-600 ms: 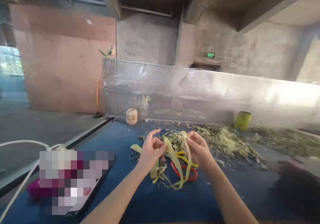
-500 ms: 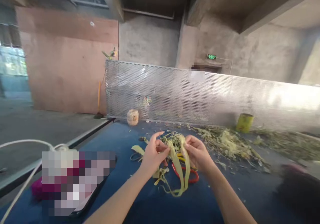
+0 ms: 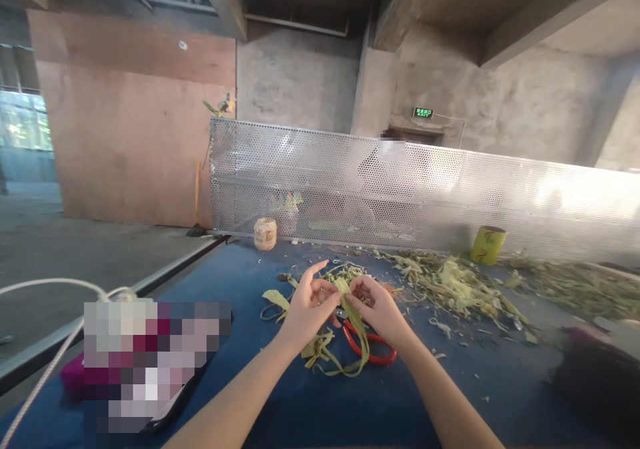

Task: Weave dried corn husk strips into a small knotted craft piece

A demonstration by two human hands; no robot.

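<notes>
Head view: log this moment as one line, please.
left hand: pinching strip | right hand: touching strip | red handle: on table | yellow tub: by mesh panel

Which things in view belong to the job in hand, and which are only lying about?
Job in hand:
- green strip, between left hand and right hand
- perhaps red-handled tool

Apparently lying about:
- yellow container
- pale round container
- broom

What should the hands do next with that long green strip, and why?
Perhaps the right hand could gently smooth the pale green strip downward: the left hand seems to pinch it near its top, the right hand is close beside, and the lower part curves loosely.
</notes>
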